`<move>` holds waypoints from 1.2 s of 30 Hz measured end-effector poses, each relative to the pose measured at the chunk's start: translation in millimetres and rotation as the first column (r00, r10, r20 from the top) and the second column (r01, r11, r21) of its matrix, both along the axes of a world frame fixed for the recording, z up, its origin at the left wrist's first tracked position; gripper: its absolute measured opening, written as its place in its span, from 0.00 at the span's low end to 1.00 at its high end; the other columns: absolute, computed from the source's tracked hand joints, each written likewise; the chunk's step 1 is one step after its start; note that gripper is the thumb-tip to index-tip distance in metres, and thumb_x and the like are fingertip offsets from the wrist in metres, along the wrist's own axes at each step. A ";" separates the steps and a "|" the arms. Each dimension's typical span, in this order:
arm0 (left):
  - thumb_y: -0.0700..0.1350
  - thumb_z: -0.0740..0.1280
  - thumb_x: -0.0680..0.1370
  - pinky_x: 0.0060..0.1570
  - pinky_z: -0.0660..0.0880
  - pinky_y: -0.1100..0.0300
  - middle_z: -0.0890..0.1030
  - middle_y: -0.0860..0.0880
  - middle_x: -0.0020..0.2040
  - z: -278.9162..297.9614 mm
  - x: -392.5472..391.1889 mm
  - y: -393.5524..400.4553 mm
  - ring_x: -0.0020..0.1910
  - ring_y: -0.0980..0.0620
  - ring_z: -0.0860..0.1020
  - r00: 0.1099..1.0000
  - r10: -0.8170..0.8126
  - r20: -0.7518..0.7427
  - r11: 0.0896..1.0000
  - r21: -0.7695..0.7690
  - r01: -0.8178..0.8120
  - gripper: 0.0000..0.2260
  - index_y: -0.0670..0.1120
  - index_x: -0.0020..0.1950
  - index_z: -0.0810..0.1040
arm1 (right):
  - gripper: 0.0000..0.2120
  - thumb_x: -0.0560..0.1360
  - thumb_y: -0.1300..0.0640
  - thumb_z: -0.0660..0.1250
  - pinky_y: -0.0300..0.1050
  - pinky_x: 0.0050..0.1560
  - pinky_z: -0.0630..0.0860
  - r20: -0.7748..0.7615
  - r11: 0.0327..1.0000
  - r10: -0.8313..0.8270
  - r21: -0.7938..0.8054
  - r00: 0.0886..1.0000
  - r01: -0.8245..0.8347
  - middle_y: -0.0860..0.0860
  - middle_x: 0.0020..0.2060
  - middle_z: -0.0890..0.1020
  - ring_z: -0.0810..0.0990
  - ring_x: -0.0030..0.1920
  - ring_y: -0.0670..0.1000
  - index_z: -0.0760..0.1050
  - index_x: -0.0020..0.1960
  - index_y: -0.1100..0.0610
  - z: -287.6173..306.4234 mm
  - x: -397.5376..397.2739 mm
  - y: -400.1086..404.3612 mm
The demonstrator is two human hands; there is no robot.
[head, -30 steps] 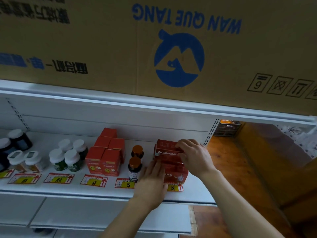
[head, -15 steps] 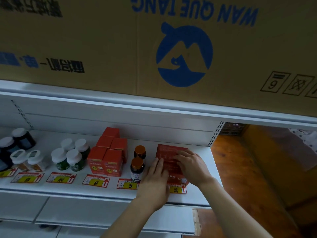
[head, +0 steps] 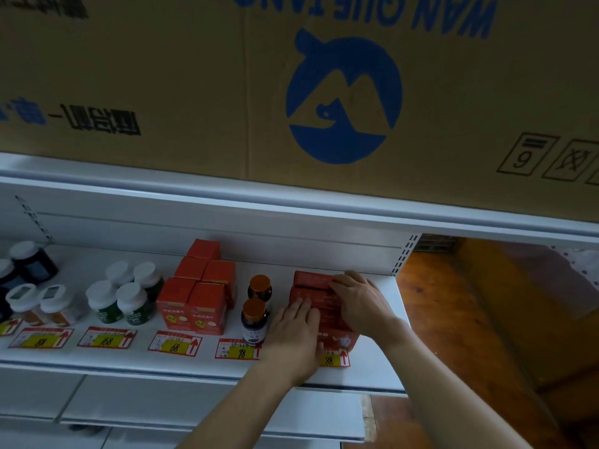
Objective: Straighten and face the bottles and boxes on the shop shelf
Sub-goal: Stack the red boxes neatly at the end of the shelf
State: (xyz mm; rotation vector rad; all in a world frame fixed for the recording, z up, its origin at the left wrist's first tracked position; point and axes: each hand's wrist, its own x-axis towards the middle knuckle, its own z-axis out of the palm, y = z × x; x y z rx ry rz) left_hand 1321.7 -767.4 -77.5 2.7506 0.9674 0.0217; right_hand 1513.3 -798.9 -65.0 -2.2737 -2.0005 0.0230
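A stack of flat red boxes (head: 312,281) sits at the right end of the white shelf (head: 372,372). My right hand (head: 359,303) lies on top of the stack, fingers spread over the upper box. My left hand (head: 293,335) presses its straight fingers against the stack's left side and front. Just left of the stack stand two dark bottles with orange caps (head: 254,320), one behind the other. Further left is a group of small red cartons (head: 197,299), then white-capped green bottles (head: 124,299).
More white-capped bottles (head: 29,303) stand at the far left. Price tags (head: 173,343) line the shelf front. A large cardboard carton (head: 324,92) fills the shelf above. The shelf ends at the right, with a wooden floor (head: 470,319) beyond.
My right hand lowered the top red box onto the stack and now rests flat on it. My left hand stayed against the stack's left side.
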 end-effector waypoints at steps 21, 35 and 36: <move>0.48 0.58 0.83 0.78 0.49 0.49 0.59 0.45 0.80 8.8 1.7 3.6 0.79 0.45 0.56 1.000 0.009 -0.011 1.000 -0.004 -0.009 0.26 0.45 0.80 0.58 | 0.11 0.77 0.60 0.68 0.54 0.47 0.79 -0.142 0.985 0.015 0.174 0.990 0.010 0.50 0.56 0.82 0.75 0.59 0.56 0.78 0.59 0.55 12.8 32.2 21.4; 0.57 0.66 0.79 0.64 0.73 0.55 0.67 0.52 0.74 67.8 -21.2 -2.5 0.69 0.53 0.69 0.651 0.330 0.684 0.944 -0.251 -0.215 0.29 0.51 0.77 0.59 | 0.12 0.78 0.59 0.70 0.48 0.58 0.76 -0.165 0.877 0.046 0.480 0.985 0.039 0.47 0.58 0.82 0.75 0.61 0.52 0.79 0.61 0.55 96.2 -13.9 -65.4; 0.54 0.66 0.80 0.62 0.72 0.61 0.69 0.55 0.72 73.2 -24.0 -5.1 0.67 0.60 0.70 0.653 0.347 0.674 0.932 -0.328 -0.156 0.28 0.54 0.78 0.58 | 0.12 0.78 0.59 0.70 0.44 0.59 0.75 -0.193 0.872 0.066 0.488 0.979 0.038 0.45 0.58 0.81 0.74 0.61 0.49 0.79 0.61 0.54 99.1 -18.4 -72.8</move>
